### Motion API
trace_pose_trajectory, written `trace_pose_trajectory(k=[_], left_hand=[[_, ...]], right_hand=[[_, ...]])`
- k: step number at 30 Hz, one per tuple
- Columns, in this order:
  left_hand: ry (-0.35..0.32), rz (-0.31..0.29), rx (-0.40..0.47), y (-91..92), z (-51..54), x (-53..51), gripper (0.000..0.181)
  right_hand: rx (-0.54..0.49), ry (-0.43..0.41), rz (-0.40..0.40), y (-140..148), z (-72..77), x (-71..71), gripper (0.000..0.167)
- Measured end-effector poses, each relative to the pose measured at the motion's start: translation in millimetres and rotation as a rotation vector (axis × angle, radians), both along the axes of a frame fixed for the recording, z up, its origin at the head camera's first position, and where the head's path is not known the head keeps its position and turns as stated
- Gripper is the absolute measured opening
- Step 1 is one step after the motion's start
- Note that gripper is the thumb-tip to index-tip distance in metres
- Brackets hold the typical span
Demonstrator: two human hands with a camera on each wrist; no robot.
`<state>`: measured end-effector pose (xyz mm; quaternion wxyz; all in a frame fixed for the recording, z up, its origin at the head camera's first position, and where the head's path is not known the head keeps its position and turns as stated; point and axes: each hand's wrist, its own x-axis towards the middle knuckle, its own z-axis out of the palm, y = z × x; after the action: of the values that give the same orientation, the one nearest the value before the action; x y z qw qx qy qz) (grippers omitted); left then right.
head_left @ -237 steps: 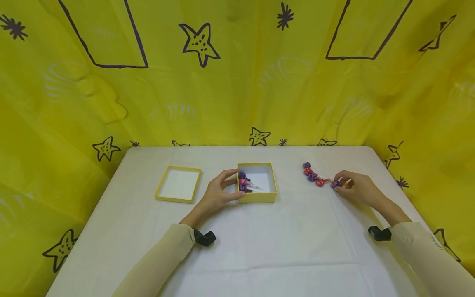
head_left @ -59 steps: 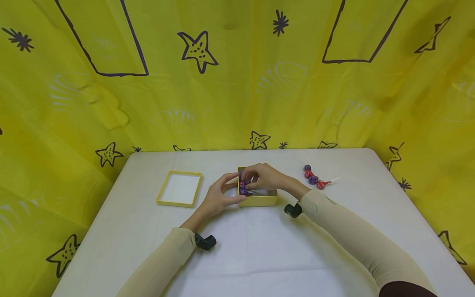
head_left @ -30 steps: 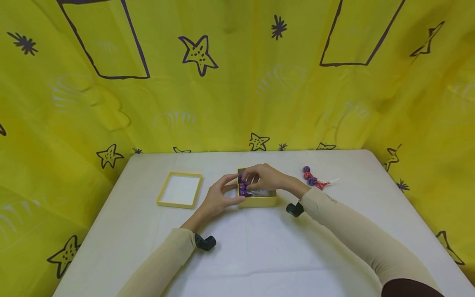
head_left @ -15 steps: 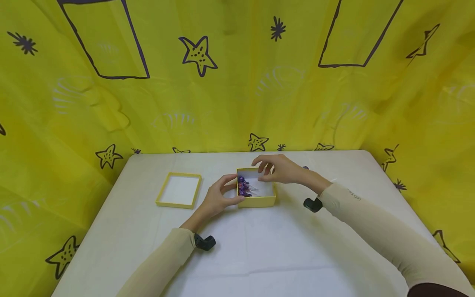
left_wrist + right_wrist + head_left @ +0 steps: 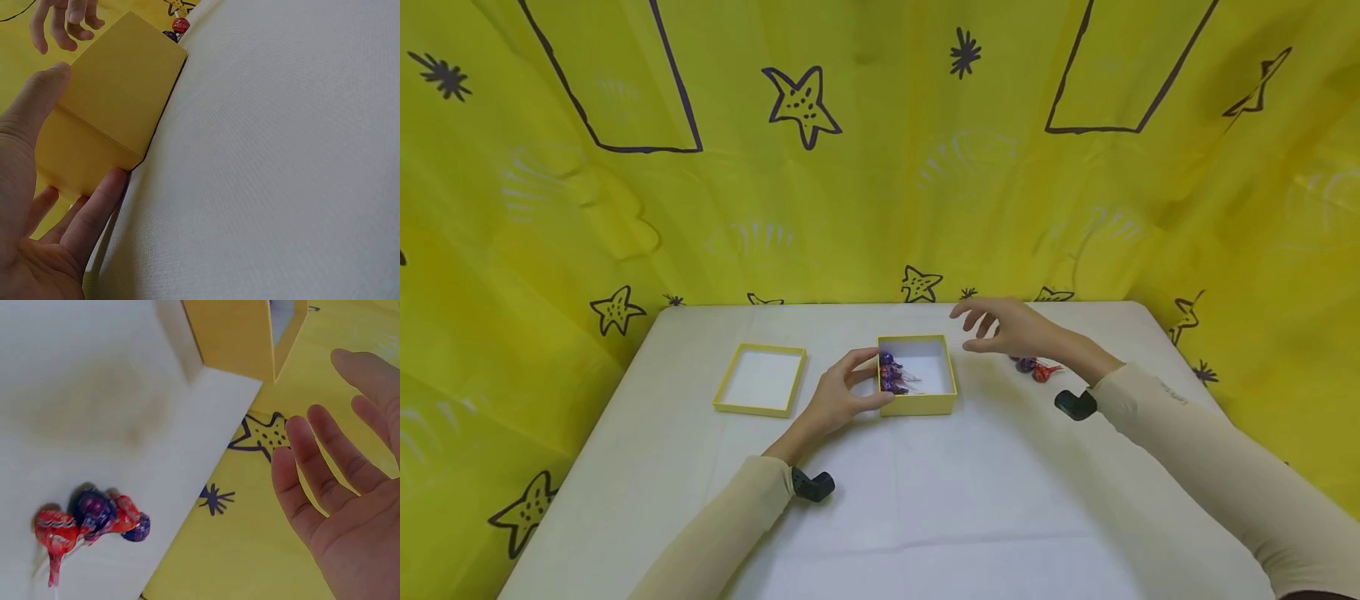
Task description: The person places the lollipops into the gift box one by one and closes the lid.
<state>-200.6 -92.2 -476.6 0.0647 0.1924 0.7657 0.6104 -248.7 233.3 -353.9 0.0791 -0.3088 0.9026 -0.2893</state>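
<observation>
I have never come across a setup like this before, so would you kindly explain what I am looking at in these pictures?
There is no robot here: a person works with two bare hands. The widest picture comes from a camera worn on the head, looking forward and down; the other two come from cameras on the wrists, each watching its own hand.

On the white-covered table stands an open yellow box with several wrapped lollipops inside. To its left lies what looks like its lid; to its right are four loose lollipops, red and purple.

The left hand grips the box's left side between thumb and fingers. The right hand is in the air right of the box, fingers relaxed, holding nothing.
</observation>
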Motion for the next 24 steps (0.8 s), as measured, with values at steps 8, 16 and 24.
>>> trace_pose_trajectory(k=[8,16,24], left_hand=[[-0.007,-0.008,0.009,0.3,-2.1,-2.2,0.081],[-0.002,-0.009,0.022,1.1,-1.1,-0.4,0.083],[-0.003,0.002,0.016,-0.1,0.8,0.6,0.079]], right_hand=[[0.048,0.006,-0.037,25.4,-6.6,2.1,0.045],[0.119,0.038,-0.077,55.4,-14.0,12.5,0.045],[0.142,0.041,-0.126,87.9,-28.9,24.5,0.047]])
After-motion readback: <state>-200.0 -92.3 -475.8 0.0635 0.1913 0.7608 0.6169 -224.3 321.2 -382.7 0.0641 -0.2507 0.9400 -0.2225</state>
